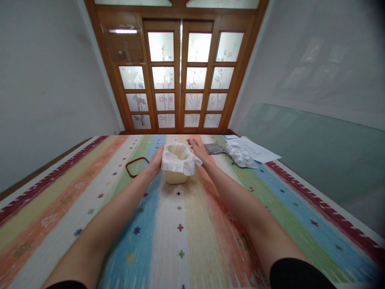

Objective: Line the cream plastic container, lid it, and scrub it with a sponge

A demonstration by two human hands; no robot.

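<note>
A small cream trash bin (pixel 176 178) stands upright on the table in front of me. A white plastic bag (pixel 180 165) lines it, its edge folded down over the rim and a loose corner sticking out on the right. My left hand (pixel 157 159) grips the left side of the lined bin, its fingertips partly hidden. Just past the right rim, my right hand (pixel 199 150) is open, fingers stretched out, close to the bag's edge. To the left of my left hand lies a reddish-brown frame-shaped ring (pixel 127 169), flat on the cloth.
A striped, patterned tablecloth (pixel 180 241) covers the table. On the right are a crumpled white plastic bag (pixel 241 155), a folded grey cloth (pixel 214 148) and printed paper sheets (pixel 260 151). Wooden doors with glass panes (pixel 195 76) stand beyond the far edge.
</note>
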